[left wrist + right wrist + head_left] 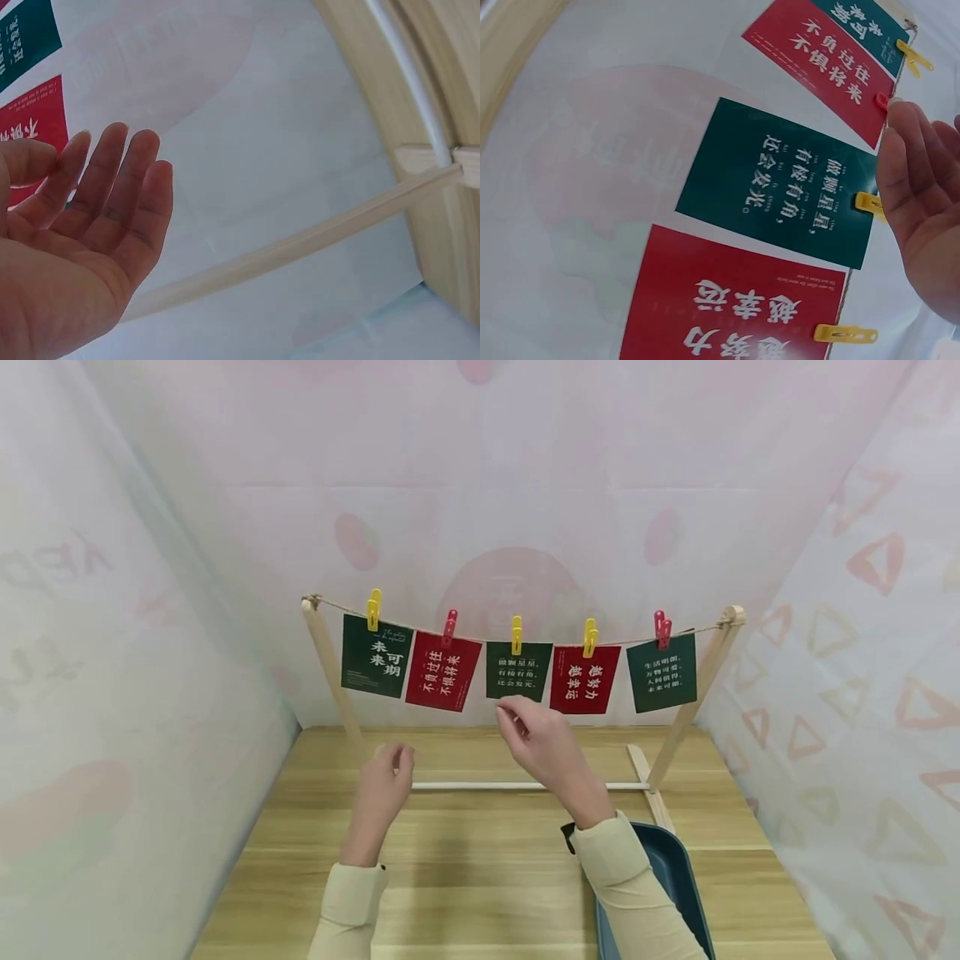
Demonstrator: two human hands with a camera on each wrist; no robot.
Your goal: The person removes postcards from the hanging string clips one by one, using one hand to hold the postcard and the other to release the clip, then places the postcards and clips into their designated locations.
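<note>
Okay, twine (708, 629): running between the left post (326, 656) and the right post (693, 706), sagging a little mid-span, likely from the load it's carrying.
Cards: five hanging in a row ahead of you, left to right: first green card (360, 660), first red card (442, 681), middle green card (517, 662), second red card (585, 681), last green card (663, 677).
Clips: yellow clip (373, 612), red clip (450, 627), then two more yellow and one more red; each is gripping a card near its top edge, presumably so the printed faces are showing toward you.
Tilt: end cards are leaning opposite ways, probably following the twine's slope.
White rod (480, 786): spanning low behind your hands, apparently bracing the posts apart.
Left hand (381, 789): hovering above the desk (495, 902), near the left post; fingers are bending loosely, spread slightly, thumb close to index, holding nothing.
Right hand (547, 743): hanging in front of the middle green card, overlapping its lower edge in the head view; fingers are curving softly, thumb near index, gripping nothing. You don't appear to be touching any card.
Blue tray (694, 885): sitting on the desk, partly hiding under your right sleeve (637, 893); can't tell its contents.
</note>
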